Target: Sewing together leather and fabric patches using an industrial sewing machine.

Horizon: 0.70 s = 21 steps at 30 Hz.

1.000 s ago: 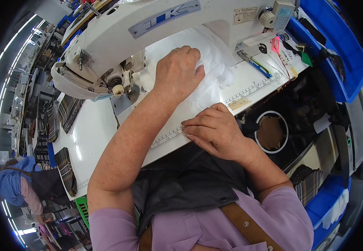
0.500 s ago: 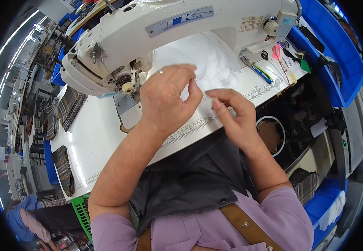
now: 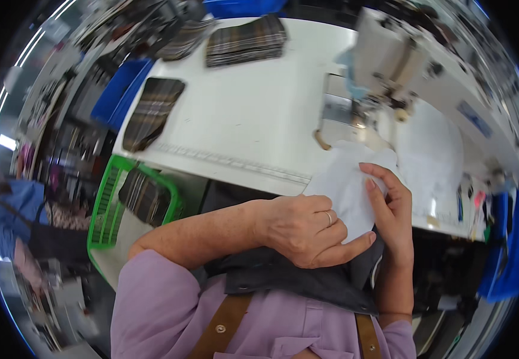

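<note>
A white sheet-like piece [image 3: 346,173], thin fabric or paper, is held near the front of the sewing machine [image 3: 385,54], partly over its metal plate. My right hand [image 3: 397,212] pinches its right side between thumb and fingers. My left hand [image 3: 298,230], with a ring on one finger, lies against the piece's lower left edge. Its fingers are curled, one digit pointing right; their tips are partly hidden, so what they grip is unclear. More white pieces [image 3: 430,143] lie under the machine arm.
Stacked plaid fabric pieces [image 3: 246,42] sit at the table's far side, with another plaid piece [image 3: 153,113] at the left edge. A green basket [image 3: 101,206] holds plaid fabric below. Blue bins [image 3: 122,90] stand left and right. Someone in blue [image 3: 11,209] is at far left.
The view has swung left. Both hands have come away from the white pile under the machine arm, and a white piece is now out in front of the machine in my right hand.
</note>
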Each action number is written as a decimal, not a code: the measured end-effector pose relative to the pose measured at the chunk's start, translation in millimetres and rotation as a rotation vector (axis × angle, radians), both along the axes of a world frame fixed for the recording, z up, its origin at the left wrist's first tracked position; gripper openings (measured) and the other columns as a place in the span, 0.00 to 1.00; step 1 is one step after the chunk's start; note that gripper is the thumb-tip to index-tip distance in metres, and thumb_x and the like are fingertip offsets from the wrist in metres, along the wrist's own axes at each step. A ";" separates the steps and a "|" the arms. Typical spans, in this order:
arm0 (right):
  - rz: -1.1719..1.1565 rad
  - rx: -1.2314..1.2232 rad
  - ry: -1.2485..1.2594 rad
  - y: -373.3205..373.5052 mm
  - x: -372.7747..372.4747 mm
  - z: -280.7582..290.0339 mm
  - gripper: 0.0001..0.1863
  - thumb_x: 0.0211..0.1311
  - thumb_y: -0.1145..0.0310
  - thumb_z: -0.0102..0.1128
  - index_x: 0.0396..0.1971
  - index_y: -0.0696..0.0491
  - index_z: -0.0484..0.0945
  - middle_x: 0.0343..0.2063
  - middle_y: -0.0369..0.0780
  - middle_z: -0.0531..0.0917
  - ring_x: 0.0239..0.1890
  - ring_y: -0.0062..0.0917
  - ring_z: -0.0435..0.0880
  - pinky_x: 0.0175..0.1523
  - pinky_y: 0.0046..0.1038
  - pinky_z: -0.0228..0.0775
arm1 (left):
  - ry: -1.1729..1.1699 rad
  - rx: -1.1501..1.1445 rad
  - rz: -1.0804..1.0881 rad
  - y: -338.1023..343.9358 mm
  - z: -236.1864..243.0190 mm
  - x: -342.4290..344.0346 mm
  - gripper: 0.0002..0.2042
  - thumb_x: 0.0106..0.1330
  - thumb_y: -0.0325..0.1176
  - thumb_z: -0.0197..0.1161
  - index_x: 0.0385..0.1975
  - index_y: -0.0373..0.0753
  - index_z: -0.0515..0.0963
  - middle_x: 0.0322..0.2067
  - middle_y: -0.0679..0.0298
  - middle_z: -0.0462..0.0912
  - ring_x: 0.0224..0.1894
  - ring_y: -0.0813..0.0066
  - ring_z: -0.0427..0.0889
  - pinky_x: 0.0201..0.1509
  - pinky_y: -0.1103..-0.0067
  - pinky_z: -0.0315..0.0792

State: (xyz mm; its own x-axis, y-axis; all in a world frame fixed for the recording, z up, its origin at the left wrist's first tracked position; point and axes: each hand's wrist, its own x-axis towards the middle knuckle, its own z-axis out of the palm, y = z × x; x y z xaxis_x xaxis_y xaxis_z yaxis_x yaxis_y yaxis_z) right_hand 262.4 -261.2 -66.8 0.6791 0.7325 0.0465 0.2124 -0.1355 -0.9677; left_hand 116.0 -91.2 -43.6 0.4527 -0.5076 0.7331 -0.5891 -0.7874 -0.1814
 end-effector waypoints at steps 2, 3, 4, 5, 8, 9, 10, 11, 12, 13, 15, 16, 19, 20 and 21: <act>0.126 0.074 -0.095 34.7 -12.7 5.6 0.13 0.72 0.73 0.59 0.52 0.58 0.83 0.34 0.29 0.82 0.28 0.07 0.66 0.32 0.15 0.57 | -0.025 0.068 0.110 13.6 6.8 -34.5 0.13 0.54 0.28 0.67 0.40 0.38 0.86 0.20 0.73 0.70 0.19 0.84 0.66 0.24 0.83 0.58; 0.167 0.143 -0.186 50.0 -18.6 9.4 0.13 0.72 0.73 0.59 0.53 0.58 0.82 0.37 0.30 0.83 0.29 0.08 0.68 0.33 0.14 0.60 | -0.047 0.127 0.135 17.9 9.5 -49.5 0.13 0.54 0.28 0.67 0.40 0.37 0.87 0.20 0.74 0.69 0.19 0.85 0.66 0.24 0.83 0.58; 0.198 0.124 -0.052 64.0 -26.3 18.4 0.13 0.73 0.73 0.59 0.54 0.57 0.81 0.42 0.33 0.83 0.36 0.10 0.74 0.40 0.15 0.66 | -0.075 0.145 0.173 20.4 13.6 -64.0 0.09 0.56 0.29 0.68 0.36 0.36 0.87 0.21 0.74 0.70 0.20 0.85 0.69 0.24 0.83 0.60; 0.231 0.126 -0.056 74.6 -27.9 18.5 0.13 0.73 0.73 0.59 0.54 0.57 0.81 0.42 0.33 0.83 0.36 0.10 0.74 0.40 0.15 0.66 | -0.078 0.147 0.206 21.5 10.5 -73.0 0.09 0.56 0.29 0.68 0.36 0.36 0.87 0.21 0.74 0.70 0.20 0.85 0.69 0.24 0.83 0.60; 0.228 0.130 -0.121 110.4 -25.2 3.4 0.16 0.71 0.74 0.61 0.57 0.56 0.78 0.46 0.39 0.84 0.43 0.16 0.79 0.47 0.19 0.71 | 0.028 0.096 0.275 34.6 -6.3 -89.4 0.07 0.63 0.32 0.70 0.37 0.37 0.87 0.23 0.73 0.72 0.22 0.84 0.72 0.25 0.84 0.63; 0.238 0.134 -0.124 116.4 -24.3 -2.7 0.16 0.71 0.74 0.61 0.57 0.56 0.78 0.46 0.39 0.84 0.43 0.16 0.79 0.47 0.19 0.71 | 0.024 0.099 0.286 43.3 -7.8 -94.4 0.07 0.63 0.32 0.70 0.37 0.37 0.87 0.23 0.73 0.72 0.22 0.84 0.72 0.25 0.84 0.63; 0.224 0.051 -0.349 118.7 -21.1 -8.1 0.18 0.70 0.75 0.62 0.58 0.55 0.78 0.47 0.41 0.84 0.44 0.20 0.80 0.48 0.22 0.72 | 0.065 0.036 0.322 56.4 -8.1 -100.8 0.08 0.63 0.34 0.71 0.37 0.37 0.87 0.23 0.73 0.73 0.22 0.83 0.73 0.25 0.82 0.65; 0.207 -0.034 -0.570 121.0 -17.4 -15.5 0.20 0.68 0.75 0.63 0.59 0.55 0.77 0.48 0.43 0.84 0.45 0.23 0.81 0.49 0.24 0.73 | 0.108 -0.028 0.357 73.0 -6.6 -107.4 0.09 0.63 0.35 0.72 0.37 0.38 0.87 0.23 0.73 0.74 0.22 0.82 0.74 0.26 0.81 0.66; 0.187 -0.027 -0.668 116.7 -11.9 -19.9 0.25 0.63 0.77 0.67 0.60 0.54 0.76 0.50 0.46 0.84 0.47 0.29 0.83 0.52 0.28 0.74 | 0.105 -0.031 0.510 93.2 -1.9 -112.8 0.10 0.62 0.37 0.74 0.38 0.39 0.87 0.23 0.72 0.76 0.22 0.81 0.75 0.26 0.80 0.67; 0.195 -0.033 -0.665 114.4 -13.8 -19.6 0.25 0.63 0.77 0.67 0.60 0.54 0.76 0.50 0.46 0.84 0.47 0.29 0.83 0.52 0.28 0.74 | 0.108 -0.036 0.664 119.8 0.7 -118.5 0.11 0.61 0.38 0.75 0.38 0.40 0.87 0.23 0.71 0.77 0.22 0.79 0.76 0.27 0.79 0.69; 0.091 -0.167 -0.347 111.9 -17.1 -11.2 0.26 0.61 0.77 0.70 0.61 0.54 0.75 0.50 0.45 0.83 0.48 0.28 0.82 0.54 0.27 0.74 | 0.290 -0.739 0.926 175.2 -0.4 -133.9 0.08 0.60 0.32 0.75 0.37 0.39 0.88 0.30 0.64 0.86 0.26 0.72 0.80 0.32 0.75 0.74; 0.074 -0.198 -0.270 112.3 -17.0 -10.6 0.27 0.60 0.76 0.71 0.60 0.54 0.76 0.51 0.45 0.83 0.49 0.28 0.82 0.55 0.27 0.73 | 0.329 -0.752 1.079 208.2 -4.3 -146.4 0.09 0.60 0.32 0.75 0.37 0.38 0.88 0.33 0.63 0.87 0.30 0.72 0.82 0.36 0.75 0.76; 0.083 -0.065 -0.273 108.6 -7.9 -28.2 0.27 0.60 0.76 0.71 0.60 0.55 0.76 0.51 0.45 0.83 0.51 0.29 0.81 0.58 0.28 0.72 | 0.452 -0.777 1.278 265.2 -19.3 -185.8 0.11 0.58 0.33 0.76 0.38 0.38 0.88 0.38 0.62 0.88 0.39 0.69 0.85 0.44 0.74 0.79; 0.083 -0.069 -0.270 108.1 -8.2 -28.3 0.27 0.60 0.76 0.71 0.60 0.55 0.76 0.51 0.45 0.83 0.51 0.29 0.81 0.58 0.28 0.72 | 0.544 -0.793 1.317 269.2 -21.8 -189.0 0.13 0.56 0.35 0.77 0.39 0.38 0.88 0.40 0.61 0.88 0.44 0.68 0.86 0.49 0.73 0.79; 0.082 -0.099 -0.329 107.9 -9.0 -27.0 0.27 0.61 0.75 0.71 0.61 0.55 0.76 0.52 0.46 0.82 0.52 0.31 0.81 0.59 0.30 0.72 | 0.548 -0.793 1.319 269.8 -26.6 -191.1 0.13 0.56 0.35 0.77 0.39 0.38 0.88 0.40 0.61 0.88 0.44 0.68 0.86 0.49 0.73 0.79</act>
